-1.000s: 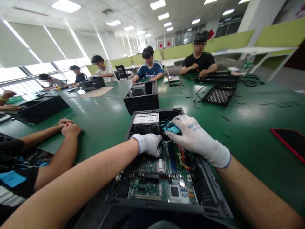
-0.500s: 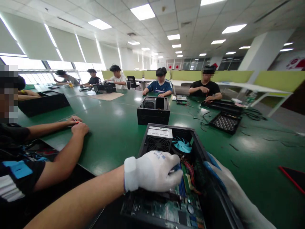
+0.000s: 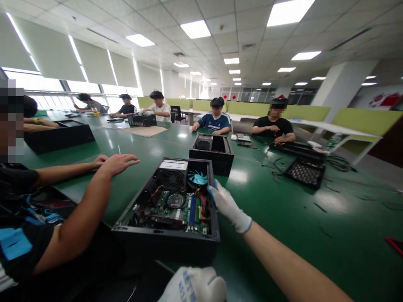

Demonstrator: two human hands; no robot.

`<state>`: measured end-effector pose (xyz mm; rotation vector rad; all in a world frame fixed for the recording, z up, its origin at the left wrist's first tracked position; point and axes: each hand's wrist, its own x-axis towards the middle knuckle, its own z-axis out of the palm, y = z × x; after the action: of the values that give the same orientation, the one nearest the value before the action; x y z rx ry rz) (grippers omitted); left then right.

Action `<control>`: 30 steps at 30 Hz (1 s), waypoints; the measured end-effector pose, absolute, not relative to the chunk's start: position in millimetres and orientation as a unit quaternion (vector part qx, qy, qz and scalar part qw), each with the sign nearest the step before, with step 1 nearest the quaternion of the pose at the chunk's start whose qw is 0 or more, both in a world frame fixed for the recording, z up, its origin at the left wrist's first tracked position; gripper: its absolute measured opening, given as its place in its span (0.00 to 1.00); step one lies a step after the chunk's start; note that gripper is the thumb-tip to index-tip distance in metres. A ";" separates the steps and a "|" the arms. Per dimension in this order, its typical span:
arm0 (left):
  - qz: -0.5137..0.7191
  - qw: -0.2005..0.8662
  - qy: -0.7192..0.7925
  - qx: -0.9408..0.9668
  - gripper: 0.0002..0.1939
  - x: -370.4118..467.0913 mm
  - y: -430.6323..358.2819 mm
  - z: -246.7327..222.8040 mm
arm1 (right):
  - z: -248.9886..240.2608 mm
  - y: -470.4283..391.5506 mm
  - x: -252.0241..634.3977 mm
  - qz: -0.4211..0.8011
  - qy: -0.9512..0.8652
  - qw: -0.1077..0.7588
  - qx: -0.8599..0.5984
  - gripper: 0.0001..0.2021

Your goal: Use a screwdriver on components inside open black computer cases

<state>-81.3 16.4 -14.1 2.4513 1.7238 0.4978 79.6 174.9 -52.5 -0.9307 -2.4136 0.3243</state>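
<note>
An opened black computer case [image 3: 170,247] lies on the table before me, its circuit board [image 3: 176,214] facing up. Inside are a power supply [image 3: 171,178], a light-blue fan [image 3: 197,178] and blue memory slots [image 3: 192,212]. My right hand [image 3: 228,205], in a white glove with blue palm coating, grips the right rim of the case. Closer to me, at the bottom of the view, my gloved left hand [image 3: 197,285] is closed in a fist, apart from the board. A thin metal rod [image 3: 163,266] points out from it; the part inside the fist is hidden.
A second black case [image 3: 214,163] stands just behind mine. A co-worker's arm and hands [image 3: 116,164] rest on the table at left. Cables [image 3: 341,163] and a black perforated panel [image 3: 304,174] lie at right. Several people sit around the green table [image 3: 261,193].
My left hand has come out of the case, back toward me. The case has shifted left and turned, with my right hand on its rim. The co-worker's near hand has opened out.
</note>
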 end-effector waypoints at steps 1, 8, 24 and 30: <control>0.164 0.047 0.574 0.801 0.09 -81.0 18.9 -21.6 | -52.6 182.5 59.7 0.124 -0.896 0.253 -0.345 0.22; 0.155 0.039 0.623 0.766 0.08 -59.3 14.7 -119.5 | -58.1 240.1 -21.2 0.132 -0.911 0.176 -0.349 0.27; 0.417 -0.050 0.597 0.684 0.03 -59.8 19.5 -187.3 | -21.6 395.4 50.3 -0.091 -0.829 0.064 -0.548 0.23; 0.413 -0.043 0.608 0.676 0.04 -58.8 18.6 -185.3 | -12.8 360.8 57.3 -0.117 -0.849 0.037 -0.515 0.25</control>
<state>-58.8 18.6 -185.3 2.1845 1.9653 1.3350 57.3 360.8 -12.8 -1.5793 -2.6046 -0.3596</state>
